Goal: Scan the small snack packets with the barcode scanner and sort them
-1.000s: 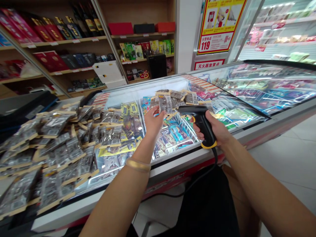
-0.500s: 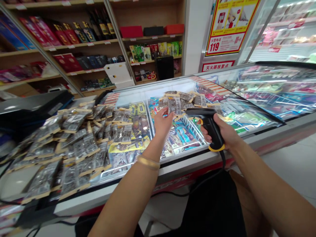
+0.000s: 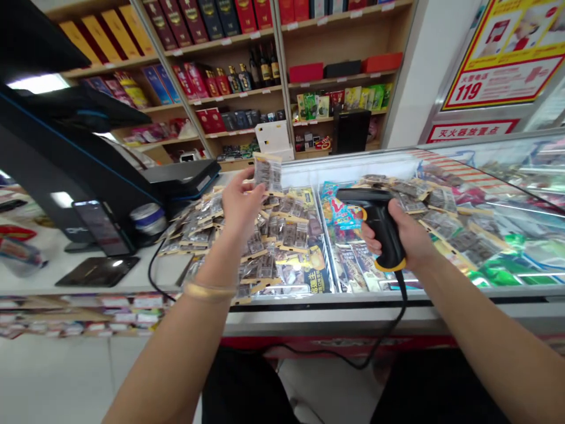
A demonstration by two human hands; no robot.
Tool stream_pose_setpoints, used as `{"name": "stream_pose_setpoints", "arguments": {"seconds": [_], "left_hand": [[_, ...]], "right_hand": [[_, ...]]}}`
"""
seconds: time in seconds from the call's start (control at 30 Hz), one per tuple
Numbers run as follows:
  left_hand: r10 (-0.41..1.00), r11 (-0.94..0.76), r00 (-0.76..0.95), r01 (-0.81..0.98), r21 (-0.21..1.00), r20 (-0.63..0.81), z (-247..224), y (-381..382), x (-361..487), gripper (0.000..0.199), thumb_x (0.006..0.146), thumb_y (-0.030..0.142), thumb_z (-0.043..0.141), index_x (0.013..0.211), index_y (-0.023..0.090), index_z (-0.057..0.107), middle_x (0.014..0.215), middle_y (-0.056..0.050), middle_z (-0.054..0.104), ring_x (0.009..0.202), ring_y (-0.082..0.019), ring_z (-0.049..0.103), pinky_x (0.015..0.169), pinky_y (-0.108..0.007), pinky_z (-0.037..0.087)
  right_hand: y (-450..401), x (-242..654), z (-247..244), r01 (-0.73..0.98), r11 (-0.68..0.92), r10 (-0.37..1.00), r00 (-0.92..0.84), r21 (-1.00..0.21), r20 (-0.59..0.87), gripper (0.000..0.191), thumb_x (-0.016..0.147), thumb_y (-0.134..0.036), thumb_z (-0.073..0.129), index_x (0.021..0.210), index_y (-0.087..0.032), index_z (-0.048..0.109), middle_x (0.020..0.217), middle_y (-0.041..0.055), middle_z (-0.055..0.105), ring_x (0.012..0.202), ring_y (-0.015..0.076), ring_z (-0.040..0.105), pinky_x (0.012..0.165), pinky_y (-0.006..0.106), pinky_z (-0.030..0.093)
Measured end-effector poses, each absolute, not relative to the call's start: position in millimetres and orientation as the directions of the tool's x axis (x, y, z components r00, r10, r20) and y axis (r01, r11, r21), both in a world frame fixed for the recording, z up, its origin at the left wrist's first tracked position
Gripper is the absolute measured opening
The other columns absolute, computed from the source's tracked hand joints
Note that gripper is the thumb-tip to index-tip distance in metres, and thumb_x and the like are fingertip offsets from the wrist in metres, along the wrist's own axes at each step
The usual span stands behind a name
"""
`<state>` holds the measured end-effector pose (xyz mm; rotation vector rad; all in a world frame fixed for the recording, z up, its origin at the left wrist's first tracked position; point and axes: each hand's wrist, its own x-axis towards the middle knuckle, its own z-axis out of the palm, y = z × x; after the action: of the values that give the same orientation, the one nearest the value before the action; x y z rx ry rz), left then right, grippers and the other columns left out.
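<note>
Pinched by its lower edge, a small clear snack packet [image 3: 268,172] with tan ends stands up in my left hand [image 3: 242,197], above a heap of like packets [image 3: 282,229] on the freezer's glass top. My right hand [image 3: 408,235] is wrapped round the grip of a black and yellow barcode scanner [image 3: 382,227], its head pointing left. From the grip's base a black cable [image 3: 399,294] loops down. A second, looser group of packets [image 3: 435,197] lies on the glass to the right, behind and beside the scanner.
Under the glass of the chest freezer [image 3: 318,318] lie wrapped ice creams. At the left is a counter with a dark checkout screen stand [image 3: 83,171], a propped phone [image 3: 103,227] and a tape roll [image 3: 148,218]. Shelves [image 3: 238,41] of boxes and bottles line the back.
My view has swung left. My left hand has moved from the right-hand packets to above the left heap, now with a packet raised in it. My right hand still holds the scanner.
</note>
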<state>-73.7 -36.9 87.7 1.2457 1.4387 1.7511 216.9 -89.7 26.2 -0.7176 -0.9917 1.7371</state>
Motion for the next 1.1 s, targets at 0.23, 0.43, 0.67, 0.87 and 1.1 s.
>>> {"name": "stream_pose_setpoints", "arguments": {"seconds": [0.23,0.43,0.67,0.87,1.1], "left_hand": [[0.746,-0.122,-0.578,0.371,0.921,0.331,86,-29,-176,0.047,0.073,0.016,0.067,0.119,0.011,0.068,0.067,0.001,0.062,0.065,-0.015,0.063,0.078,-0.032,0.058],[0.741,0.080,-0.433,0.816,0.573,0.513,71,-35,-190,0.042,0.075,0.029,0.068,0.114,0.013,0.074,0.100,-0.015,0.073,0.108,-0.034,0.065,0.108,-0.048,0.046],[0.727,0.130,-0.454,0.827,0.547,0.514,64,-37,-187,0.042,0.083,0.037,0.062,0.118,0.017,0.075,0.125,-0.021,0.067,0.123,-0.043,0.057,0.110,-0.060,0.039],[0.654,0.049,-0.477,0.801,0.597,0.587,74,-44,-167,0.038,0.086,0.033,0.060,0.120,0.021,0.072,0.131,-0.019,0.062,0.129,-0.040,0.053,0.114,-0.058,0.036],[0.715,-0.345,-0.153,0.772,0.534,0.682,75,-46,-72,0.033,0.089,0.026,0.055,0.118,0.019,0.069,0.121,-0.014,0.067,0.125,-0.031,0.056,0.114,-0.048,0.040]], "right_hand": [[-69,131,36,-0.437,-0.345,0.851,-0.520,-0.830,-0.080,0.053,0.090,-0.070,0.058,0.093,-0.017,0.063,0.062,-0.0003,0.056,0.044,0.0101,0.047,0.040,0.022,0.043],[-64,97,35,-0.393,-0.375,0.813,-0.574,-0.839,-0.095,0.055,0.090,-0.070,0.057,0.100,-0.017,0.065,0.060,-0.0013,0.057,0.042,0.0104,0.048,0.039,0.022,0.044],[-64,99,28,-0.393,-0.407,0.817,-0.561,-0.825,-0.136,0.053,0.094,-0.068,0.052,0.103,-0.017,0.065,0.060,-0.0016,0.057,0.041,0.0103,0.048,0.038,0.021,0.044],[-70,113,34,-0.422,-0.383,0.832,-0.544,-0.822,-0.108,0.055,0.094,-0.070,0.052,0.098,-0.016,0.064,0.059,-0.0014,0.057,0.040,0.0098,0.049,0.038,0.021,0.044],[-90,188,32,-0.467,-0.281,0.911,-0.405,-0.838,-0.080,0.057,0.092,-0.072,0.052,0.095,-0.016,0.063,0.060,-0.0016,0.056,0.042,0.0091,0.047,0.040,0.020,0.042]]}}
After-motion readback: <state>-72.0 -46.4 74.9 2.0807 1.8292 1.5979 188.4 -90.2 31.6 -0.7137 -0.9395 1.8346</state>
